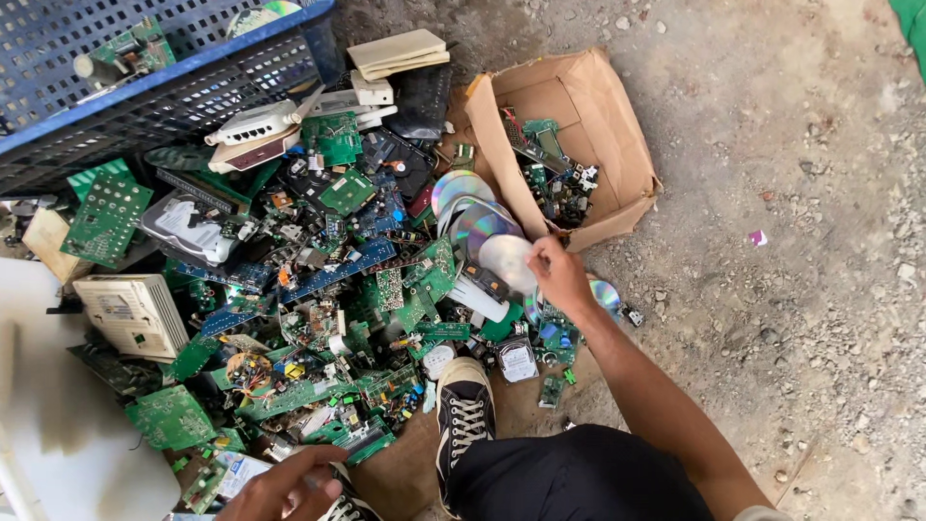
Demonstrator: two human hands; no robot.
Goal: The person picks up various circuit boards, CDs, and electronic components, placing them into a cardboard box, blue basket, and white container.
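My right hand (558, 275) reaches forward over a pile of electronic scrap and pinches the edge of a shiny disc (508, 260). More discs (461, 188) lie fanned just behind it. A torn cardboard box (617, 145) with small circuit parts inside lies on its side right beyond that hand. My left hand (285, 487) is low at the near edge, fingers curled over a small board or card; what it grips is unclear. My black and white sneaker (463, 410) rests among the green circuit boards (299, 391).
A blue plastic crate (145, 87) stands at the back left with boards in it. A white modem-like casing (135, 314), a hard drive (188, 227) and beige casings (395, 53) lie in the heap. A white surface (48, 425) fills the left. Bare gravel ground (801, 241) spreads right.
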